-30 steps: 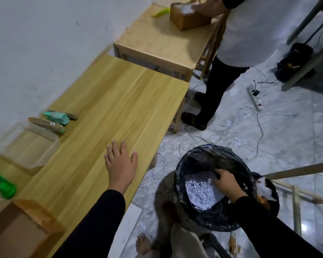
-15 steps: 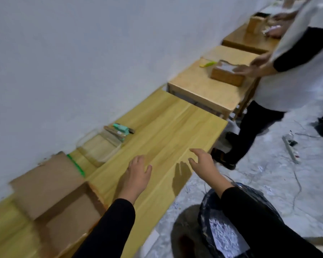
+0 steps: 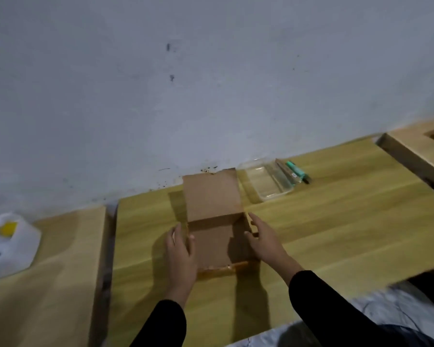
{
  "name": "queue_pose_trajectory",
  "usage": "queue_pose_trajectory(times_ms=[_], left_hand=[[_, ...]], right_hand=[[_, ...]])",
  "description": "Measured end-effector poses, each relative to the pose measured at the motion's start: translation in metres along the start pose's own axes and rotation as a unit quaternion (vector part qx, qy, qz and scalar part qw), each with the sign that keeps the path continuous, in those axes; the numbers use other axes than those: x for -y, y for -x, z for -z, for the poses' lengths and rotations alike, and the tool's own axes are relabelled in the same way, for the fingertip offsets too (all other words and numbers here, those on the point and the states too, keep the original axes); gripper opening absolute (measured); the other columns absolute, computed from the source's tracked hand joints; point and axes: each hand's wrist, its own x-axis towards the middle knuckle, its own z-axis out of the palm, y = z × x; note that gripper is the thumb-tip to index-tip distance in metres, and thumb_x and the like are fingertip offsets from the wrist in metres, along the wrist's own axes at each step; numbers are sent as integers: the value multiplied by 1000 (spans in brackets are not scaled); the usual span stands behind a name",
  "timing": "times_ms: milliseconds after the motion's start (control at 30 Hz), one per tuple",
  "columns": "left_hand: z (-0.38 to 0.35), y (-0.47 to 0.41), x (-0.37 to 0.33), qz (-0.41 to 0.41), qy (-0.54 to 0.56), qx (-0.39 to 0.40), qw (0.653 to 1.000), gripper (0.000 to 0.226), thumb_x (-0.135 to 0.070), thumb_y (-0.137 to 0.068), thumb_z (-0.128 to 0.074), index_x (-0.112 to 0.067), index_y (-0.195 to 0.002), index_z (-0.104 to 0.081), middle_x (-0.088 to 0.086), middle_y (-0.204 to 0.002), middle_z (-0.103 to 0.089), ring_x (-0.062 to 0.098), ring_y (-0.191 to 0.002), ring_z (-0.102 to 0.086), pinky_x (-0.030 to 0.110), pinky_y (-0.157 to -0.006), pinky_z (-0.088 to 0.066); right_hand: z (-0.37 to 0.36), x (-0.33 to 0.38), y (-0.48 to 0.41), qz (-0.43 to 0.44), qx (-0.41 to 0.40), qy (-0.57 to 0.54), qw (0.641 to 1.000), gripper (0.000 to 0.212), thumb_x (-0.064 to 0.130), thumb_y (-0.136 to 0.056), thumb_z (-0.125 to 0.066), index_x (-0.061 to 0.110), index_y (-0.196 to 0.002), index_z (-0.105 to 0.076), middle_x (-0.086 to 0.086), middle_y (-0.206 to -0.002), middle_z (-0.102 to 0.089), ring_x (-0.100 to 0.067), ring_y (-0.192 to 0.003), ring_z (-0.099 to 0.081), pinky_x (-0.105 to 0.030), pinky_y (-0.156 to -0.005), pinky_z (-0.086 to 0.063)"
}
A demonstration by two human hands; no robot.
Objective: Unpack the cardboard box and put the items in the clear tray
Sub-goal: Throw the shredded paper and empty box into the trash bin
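Observation:
An open cardboard box (image 3: 217, 246) sits on the wooden table (image 3: 336, 234) in front of me, its lid flap standing up toward the wall. Its inside looks bare brown. My left hand (image 3: 181, 254) grips the box's left wall, thumb inside the rim. My right hand (image 3: 263, 239) presses on the right wall, fingers at the rim. A clear tray (image 3: 266, 181) lies to the box's right near the wall. Against the tray's far side rest a thin brown packet (image 3: 287, 172) and a teal marker (image 3: 297, 169).
A white plastic bag (image 3: 9, 244) with a yellow patch lies on the neighbouring table at left. A narrow gap (image 3: 109, 246) separates the two tables. Another table (image 3: 421, 149) with a brown box corner stands at far right. Light floor shows at bottom right.
My view swung from the bin and floor to the table and wall. My right hand came out of the bin; both hands moved onto the cardboard box's sides.

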Motion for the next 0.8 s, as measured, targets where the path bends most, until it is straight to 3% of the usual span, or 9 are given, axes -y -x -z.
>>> queue_pose_trajectory(times_ms=[100, 167, 233, 333, 433, 533, 600, 667, 800], left_hand=[[6, 12, -2, 48, 21, 112, 992, 55, -31, -101, -31, -18, -150, -10, 12, -147, -38, 30, -126, -45, 19, -73, -36], [7, 17, -15, 52, 30, 139, 988, 52, -28, -102, -26, -18, -150, -6, 14, -140, -46, 30, -116, -53, 22, -63, -37], [3, 17, -28, 48, 50, 129, 989, 50, -27, -102, -23, -21, -149, -7, 10, -124, -55, 23, -88, -61, 19, -56, -44], [-18, 13, -51, 1, 115, 126, 985, 48, -29, -102, -27, -28, -148, -15, -9, -99, -55, -2, -60, -37, 13, -50, -35], [-50, 13, -90, -72, 148, 147, 975, 46, -31, -100, -33, -31, -146, -25, -25, -78, -41, -6, -63, -35, 20, -57, -35], [-83, 31, -143, -147, 181, 233, 944, 45, -31, -100, -36, -30, -144, -30, -19, -123, -54, 0, -104, -51, 19, -76, -40], [-112, 53, -177, -182, 196, 316, 910, 45, -31, -99, -38, -30, -144, -32, -9, -145, -39, 9, -132, -36, 23, -100, -35], [-145, 81, -205, -223, 199, 384, 874, 45, -31, -98, -41, -30, -143, -33, -9, -146, -38, 7, -133, -33, 24, -105, -32], [-206, 155, -243, -302, 152, 498, 799, 47, -31, -98, -40, -30, -145, -30, -20, -122, -48, -7, -108, -45, 13, -83, -34]], right_hand=[[-4, 0, -1, 25, 8, -1, 1000, 54, 9, -89, -50, 22, -140, -35, -8, -133, -54, -25, -121, -52, -35, -99, -46], [2, 1, 1, 29, -1, -1, 1000, 52, 8, -90, -48, 24, -138, -39, -7, -130, -58, -24, -116, -56, -35, -95, -49], [15, -1, 4, 23, -21, -7, 999, 51, 7, -89, -48, 25, -137, -41, -7, -126, -61, -24, -112, -58, -36, -94, -51], [58, -14, 14, 0, -70, -42, 997, 50, 12, -88, -49, 31, -135, -44, -3, -122, -62, -20, -102, -62, -41, -89, -55], [113, -38, 33, -26, -141, -72, 987, 47, 18, -88, -53, 32, -132, -47, 2, -116, -63, -16, -85, -66, -42, -77, -59], [169, -73, 69, -62, -227, -86, 968, 44, 18, -89, -54, 28, -132, -49, 1, -109, -62, -15, -79, -65, -39, -70, -58], [203, -105, 104, -100, -285, -85, 950, 42, 19, -89, -55, 27, -130, -51, -1, -103, -63, -16, -78, -65, -39, -69, -58], [230, -139, 147, -140, -340, -77, 927, 42, 19, -87, -57, 26, -128, -53, -3, -96, -64, -18, -80, -64, -42, -74, -57], [252, -204, 239, -215, -425, -81, 876, 41, 19, -85, -60, 22, -126, -57, -3, -93, -62, -21, -82, -61, -43, -78, -55]])
